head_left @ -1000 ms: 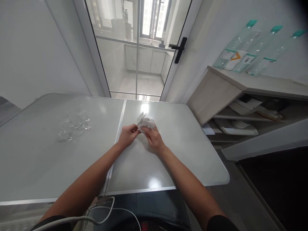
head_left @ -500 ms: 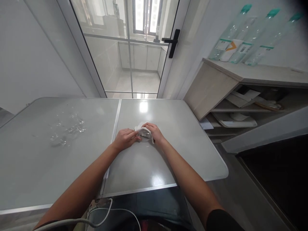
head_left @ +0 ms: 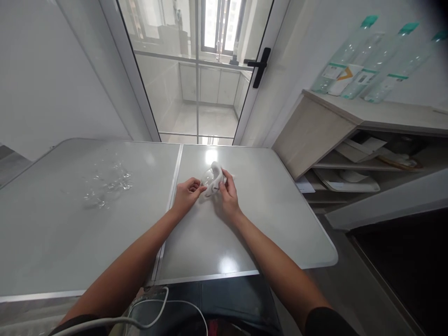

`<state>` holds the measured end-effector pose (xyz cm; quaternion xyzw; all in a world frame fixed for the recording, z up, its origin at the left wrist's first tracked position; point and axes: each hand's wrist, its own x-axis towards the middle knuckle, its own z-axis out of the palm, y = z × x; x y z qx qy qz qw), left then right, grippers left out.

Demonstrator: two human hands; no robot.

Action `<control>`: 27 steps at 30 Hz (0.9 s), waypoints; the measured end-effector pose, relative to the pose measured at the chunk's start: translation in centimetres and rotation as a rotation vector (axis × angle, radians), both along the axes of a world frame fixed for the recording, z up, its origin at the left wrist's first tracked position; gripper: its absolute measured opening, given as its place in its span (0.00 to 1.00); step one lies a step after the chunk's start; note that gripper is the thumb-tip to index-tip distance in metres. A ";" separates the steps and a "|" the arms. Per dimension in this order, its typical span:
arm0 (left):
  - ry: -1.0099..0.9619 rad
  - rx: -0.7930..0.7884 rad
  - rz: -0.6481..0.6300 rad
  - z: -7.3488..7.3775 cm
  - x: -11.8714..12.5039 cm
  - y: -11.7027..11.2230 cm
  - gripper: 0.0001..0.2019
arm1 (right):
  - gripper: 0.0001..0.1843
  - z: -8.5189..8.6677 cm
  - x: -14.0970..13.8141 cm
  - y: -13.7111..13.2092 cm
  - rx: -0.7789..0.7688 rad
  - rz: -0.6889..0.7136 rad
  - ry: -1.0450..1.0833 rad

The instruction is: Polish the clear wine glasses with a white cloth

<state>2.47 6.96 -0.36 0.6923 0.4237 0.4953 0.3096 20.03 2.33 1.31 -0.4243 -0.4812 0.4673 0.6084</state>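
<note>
A small white curved piece (head_left: pixel 217 176), shaped like an open band with small dark marks near its lower end, is held over the table. My right hand (head_left: pixel 229 192) grips it from the right, fingers behind and thumb in front. Clear, shiny plastic (head_left: pixel 206 177) shows at its left side. My left hand (head_left: pixel 189 192) is closed, thumb and forefinger pinched at the lower left of the piece. Whether the pinch is on the clear plastic or on the white edge, I cannot tell. The exact kind of the white piece is unclear.
Crumpled clear plastic scraps (head_left: pixel 108 184) lie on the left half of the pale table (head_left: pixel 280 224). A metal seam (head_left: pixel 177 172) divides the tabletop. Several clear bottles with green caps (head_left: pixel 357 70) stand on a wooden shelf unit (head_left: pixel 315 121) at right. A white cable (head_left: pixel 168 303) hangs near my lap.
The white piece has been turned more upright, its clear side now facing left. My right hand has moved to its right side, and my left fingers have curled into a pinch. The view has shifted slightly.
</note>
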 end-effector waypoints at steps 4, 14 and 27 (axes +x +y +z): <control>0.059 0.105 0.051 -0.5 -0.5 0.0 0.16 | 0.31 -0.3 0.5 -0.1 0.216 -0.015 -0.386; 0.308 0.364 0.114 -0.5 -0.8 -0.4 0.18 | 0.28 -1.1 0.9 0.0 0.213 -0.187 -0.492; 0.324 0.295 -0.037 -0.9 -1.6 0.1 0.15 | 0.37 -0.2 3.0 0.7 0.130 0.084 -0.348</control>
